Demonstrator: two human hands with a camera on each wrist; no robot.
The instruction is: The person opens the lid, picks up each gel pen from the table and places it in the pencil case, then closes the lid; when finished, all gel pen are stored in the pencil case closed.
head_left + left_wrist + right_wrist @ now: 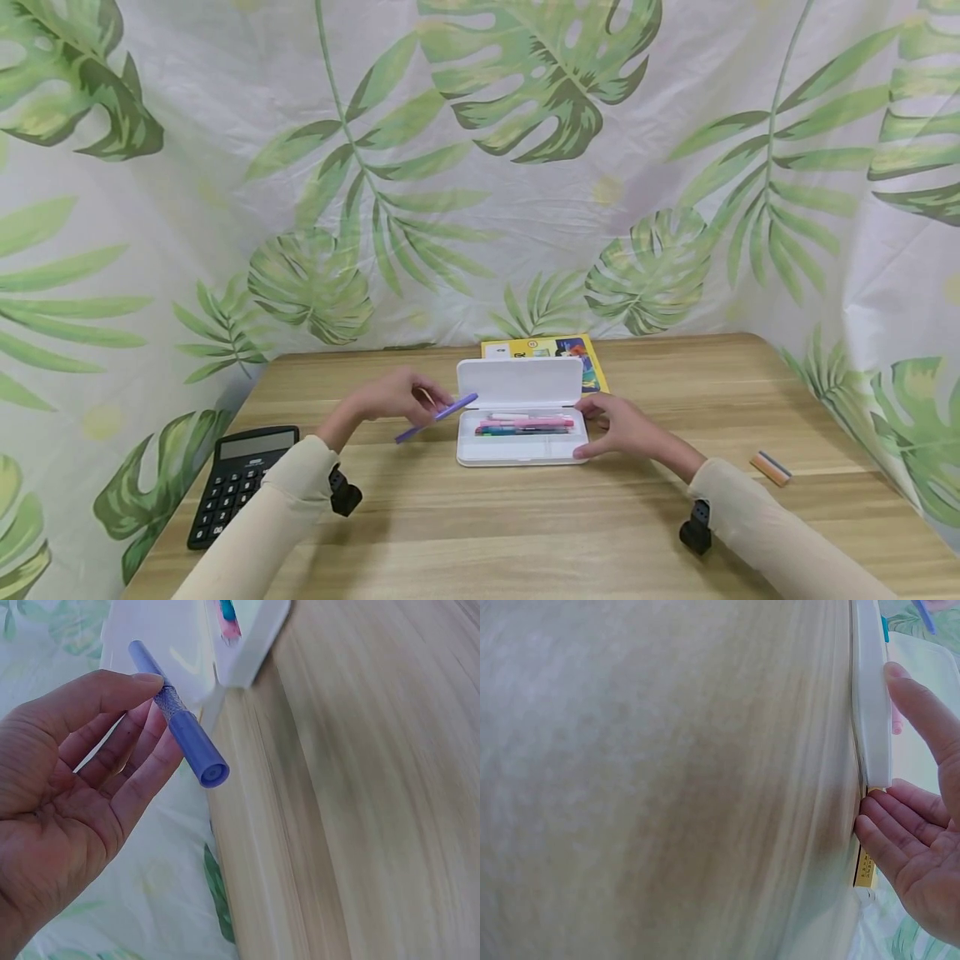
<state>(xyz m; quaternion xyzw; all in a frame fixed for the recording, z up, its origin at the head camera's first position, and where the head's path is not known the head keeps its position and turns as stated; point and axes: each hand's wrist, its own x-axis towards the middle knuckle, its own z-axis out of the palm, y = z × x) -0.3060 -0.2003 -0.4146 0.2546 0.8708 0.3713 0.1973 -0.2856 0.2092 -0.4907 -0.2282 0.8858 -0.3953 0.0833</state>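
Between thumb and fingers, my left hand point(405, 397) pinches a purple pen point(196, 746), held tilted just left of a white pencil case point(487, 451). The pen has a patterned middle band, and its flat end faces the left wrist camera. The case lies with its lid point(519, 382) raised at the back. Inside it are several pens point(525, 423), pink, teal and white among them. At the case's right end, my right hand point(626, 425) holds it, thumb on the front corner and the other fingers by the side and back.
A yellow illustrated book or box point(597, 368) lies behind the case, partly covered by the lid. On the left is a black calculator point(238, 479), partly behind the left sleeve. An orange, white and blue eraser point(771, 468) lies far right. Leaf-patterned cloth point(525, 208) hangs behind the table.
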